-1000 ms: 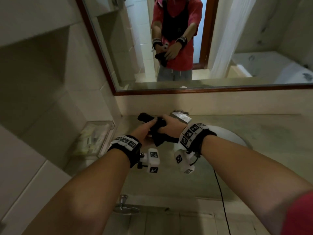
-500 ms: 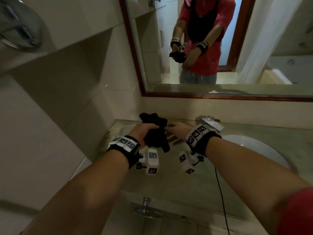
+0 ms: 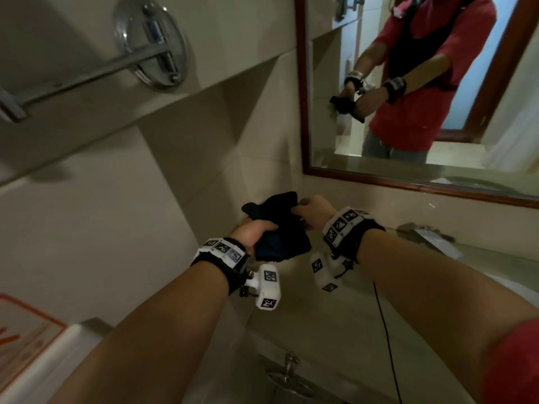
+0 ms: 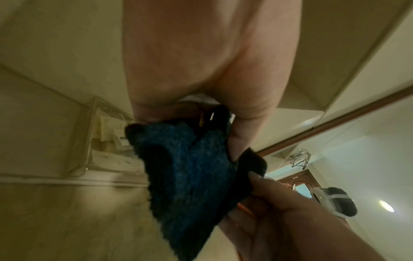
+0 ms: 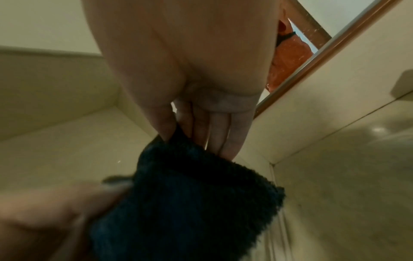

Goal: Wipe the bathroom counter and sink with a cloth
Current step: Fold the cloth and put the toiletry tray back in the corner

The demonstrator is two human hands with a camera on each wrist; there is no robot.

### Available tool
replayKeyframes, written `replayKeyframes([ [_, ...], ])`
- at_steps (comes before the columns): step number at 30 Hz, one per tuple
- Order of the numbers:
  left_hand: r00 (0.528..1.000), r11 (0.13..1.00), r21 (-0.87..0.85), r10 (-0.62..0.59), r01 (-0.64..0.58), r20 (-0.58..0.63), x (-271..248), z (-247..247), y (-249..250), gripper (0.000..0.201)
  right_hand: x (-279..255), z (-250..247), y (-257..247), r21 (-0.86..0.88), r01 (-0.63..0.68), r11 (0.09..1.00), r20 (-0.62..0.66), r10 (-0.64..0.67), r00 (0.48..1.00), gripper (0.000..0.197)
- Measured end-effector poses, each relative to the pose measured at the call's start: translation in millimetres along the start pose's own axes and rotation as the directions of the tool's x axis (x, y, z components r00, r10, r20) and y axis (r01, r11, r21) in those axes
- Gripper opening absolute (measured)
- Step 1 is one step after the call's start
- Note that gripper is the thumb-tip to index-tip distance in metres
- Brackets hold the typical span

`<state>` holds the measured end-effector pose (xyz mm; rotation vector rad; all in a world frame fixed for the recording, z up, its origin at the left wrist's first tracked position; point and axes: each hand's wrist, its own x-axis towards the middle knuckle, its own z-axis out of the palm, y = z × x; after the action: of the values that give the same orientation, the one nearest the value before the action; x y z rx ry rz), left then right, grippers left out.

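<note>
While the counter (image 3: pixel 481 269) stretches away to my right under the mirror (image 3: pixel 408 176), I have nothing touching it yet. It is the largest thing I must cover, and its surface shows pale and bare beneath my wrists, with a packet lying on it further right; the sink I cannot make out clearly from here.

Above the counter's left end I hold the cloth (image 3: pixel 277 228), a dark blue fluffy piece, bunched and lifted clear of the surface. My left hand (image 3: pixel 252 231) is curled round its lower part, thumb pressed into the pile. My right hand (image 3: pixel 313 211) pinches an upper corner between thumb and fingers (image 5: pixel 223 134), the other fingers lying fairly straight beside it.

I judge I am folding or reshaping the cloth before the first wipe. To do that well, I should draw the corner across with my right hand to make a flat pad, keep the left grip firm so nothing drops, then lower it flat on the counter's far left corner.
</note>
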<state>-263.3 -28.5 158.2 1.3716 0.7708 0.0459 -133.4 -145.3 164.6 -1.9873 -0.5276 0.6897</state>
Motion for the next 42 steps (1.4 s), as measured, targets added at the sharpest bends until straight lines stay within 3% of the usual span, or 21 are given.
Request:
replayKeyframes([
  [3,0.994,0.999,0.03,0.039,-0.037,-0.098,10.0,-11.6,-4.4,0.04,9.4,2.7,-17.3,0.039,0.011,0.999,0.08,-0.015,0.997,0.013],
  [6,0.984,0.996,0.087,0.049,-0.034,-0.172,16.2,-20.1,-4.2,0.046,16.9,10.3,-32.3,-0.002,0.032,0.999,0.171,-0.031,0.985,0.016],
  [14,0.93,0.983,0.175,0.007,0.062,-0.368,26.5,-19.0,15.4,0.033,54.9,40.2,-41.3,0.049,0.01,0.999,0.267,-0.023,0.963,0.026],
  [17,0.943,0.986,0.15,-0.014,0.067,-0.333,30.2,-18.1,17.7,0.027,70.4,47.3,-41.6,0.039,-0.048,0.998,0.338,0.032,0.941,0.017],
  [20,0.951,0.976,0.206,-0.009,0.076,-0.309,37.3,-16.0,10.8,0.023,88.3,56.3,-35.5,-0.002,0.019,1.0,0.348,-0.017,0.937,0.018],
  [24,0.927,0.894,0.431,0.054,0.121,-0.372,53.8,-17.2,-2.5,0.031,107.0,69.2,-18.9,0.114,-0.079,0.99,0.469,0.017,0.883,0.058],
  [27,0.906,0.802,0.569,0.089,0.182,-0.414,58.1,-18.4,-10.8,0.031,116.1,70.6,-7.6,0.039,-0.077,0.996,0.588,0.039,0.808,0.05],
  [31,0.892,0.731,0.627,0.058,0.268,-0.449,64.6,-25.4,-21.9,0.04,125.5,72.7,-0.4,-0.172,0.132,0.976,0.655,0.013,0.756,0.033],
  [36,0.89,0.675,0.647,-0.032,0.355,-0.455,63.4,-32.3,-37.1,0.041,140.5,82.4,6.8,-0.342,0.544,0.766,0.683,-0.195,0.704,0.016],
  [38,0.891,0.661,0.66,-0.028,0.357,-0.454,63.2,-35.5,-45.5,0.033,144.9,92.2,10.9,-0.367,0.601,0.71,0.718,-0.194,0.669,0.017],
  [42,0.873,0.569,0.702,-0.061,0.428,-0.483,64.2,-42.9,-60.9,0.022,152.3,117.6,27.2,-0.357,0.64,0.681,0.754,-0.193,0.627,0.018],
])
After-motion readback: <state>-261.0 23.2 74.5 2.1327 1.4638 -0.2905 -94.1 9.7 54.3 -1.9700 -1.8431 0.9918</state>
